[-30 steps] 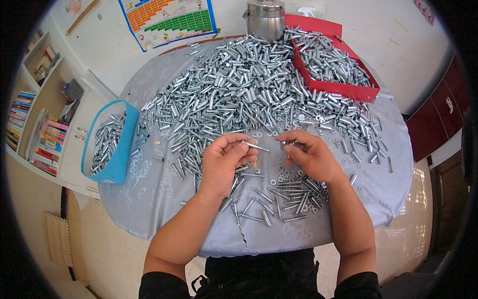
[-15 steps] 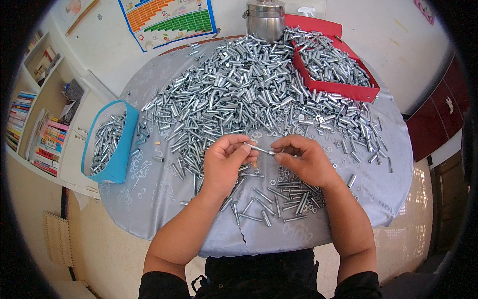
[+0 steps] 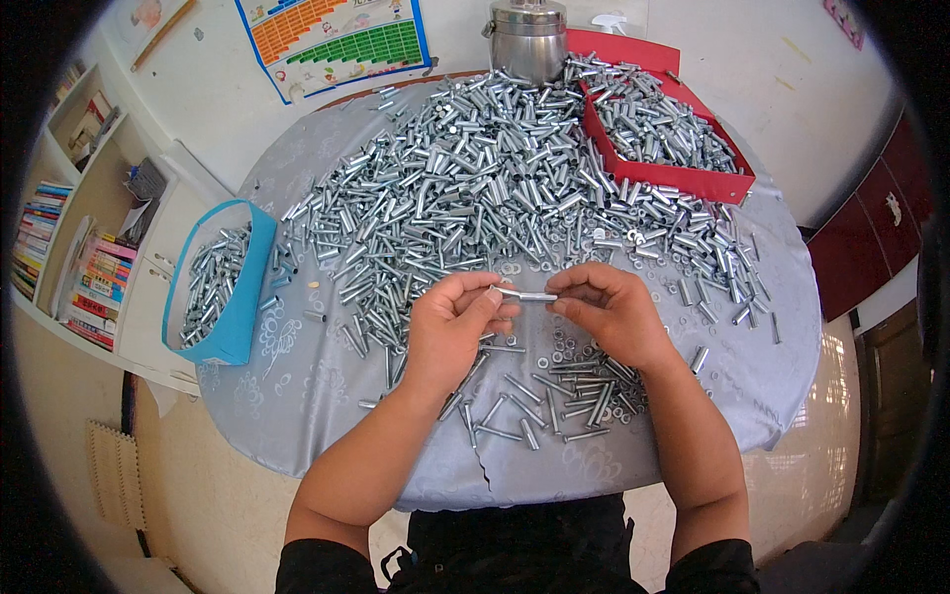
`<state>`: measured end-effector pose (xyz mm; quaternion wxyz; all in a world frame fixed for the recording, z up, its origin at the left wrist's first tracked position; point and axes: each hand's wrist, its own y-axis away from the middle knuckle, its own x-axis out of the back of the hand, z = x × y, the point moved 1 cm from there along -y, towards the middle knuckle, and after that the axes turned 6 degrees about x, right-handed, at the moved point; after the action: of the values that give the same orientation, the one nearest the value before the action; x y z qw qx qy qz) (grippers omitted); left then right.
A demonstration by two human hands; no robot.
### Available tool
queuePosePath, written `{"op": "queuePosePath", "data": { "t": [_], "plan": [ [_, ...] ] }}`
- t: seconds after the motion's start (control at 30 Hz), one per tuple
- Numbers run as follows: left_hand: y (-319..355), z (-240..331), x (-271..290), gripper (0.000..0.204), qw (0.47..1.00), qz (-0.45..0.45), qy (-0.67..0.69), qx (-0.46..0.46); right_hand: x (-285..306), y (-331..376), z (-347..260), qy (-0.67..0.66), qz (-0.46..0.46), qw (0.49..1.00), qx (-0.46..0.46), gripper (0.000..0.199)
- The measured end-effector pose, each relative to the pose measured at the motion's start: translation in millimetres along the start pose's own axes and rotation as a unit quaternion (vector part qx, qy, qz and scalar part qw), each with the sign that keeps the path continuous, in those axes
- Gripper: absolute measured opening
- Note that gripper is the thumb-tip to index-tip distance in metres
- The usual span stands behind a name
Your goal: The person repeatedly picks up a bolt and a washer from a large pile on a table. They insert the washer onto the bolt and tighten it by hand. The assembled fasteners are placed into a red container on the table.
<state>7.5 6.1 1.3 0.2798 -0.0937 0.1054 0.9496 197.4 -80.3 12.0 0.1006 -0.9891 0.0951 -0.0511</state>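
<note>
My left hand pinches one end of a thin bolt between thumb and fingers, over the middle of the table. A silvery metal sleeve sits around the bolt's right part. My right hand closes thumb and fingertips on the sleeve's far end, so that tip is partly hidden. Just below the hands lie loose bolts, together with small nuts and washers. Behind them rises a large heap of metal sleeves and bolts.
At the left edge stands a blue bin holding sleeves. A red box full of metal parts is at the back right, near a steel pot. The round table wears a grey cloth. Bookshelves stand to the left.
Between my hands, a thicker sleeve now shows along the bolt's right part, where mostly thin shaft showed before. My right hand has shifted slightly right, and the left slightly down.
</note>
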Motion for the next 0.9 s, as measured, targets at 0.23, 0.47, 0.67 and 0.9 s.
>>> {"op": "queuePosePath", "data": {
  "t": [0.23, 0.47, 0.67, 0.9],
  "plan": [
    [8, 0, -9, 0.024, 0.997, -0.051, -0.050, 0.018, 1, 1, -4, 0.069, 0.012, 0.998, -0.009, 0.014],
    [2, 2, 0, 0.020, 1.000, -0.009, 0.014, 0.001, 6, -2, -10, 0.077, 0.031, 0.997, 0.002, 0.015],
    [0, 2, 3, 0.019, 1.000, 0.003, 0.020, 0.002, 16, 0, -1, 0.389, -0.098, 0.903, 0.155, 0.013],
    [2, 2, -1, 0.019, 1.000, -0.013, 0.012, 0.009, 14, 2, 0, 0.446, -0.104, 0.879, 0.131, 0.012]
  ]
}}
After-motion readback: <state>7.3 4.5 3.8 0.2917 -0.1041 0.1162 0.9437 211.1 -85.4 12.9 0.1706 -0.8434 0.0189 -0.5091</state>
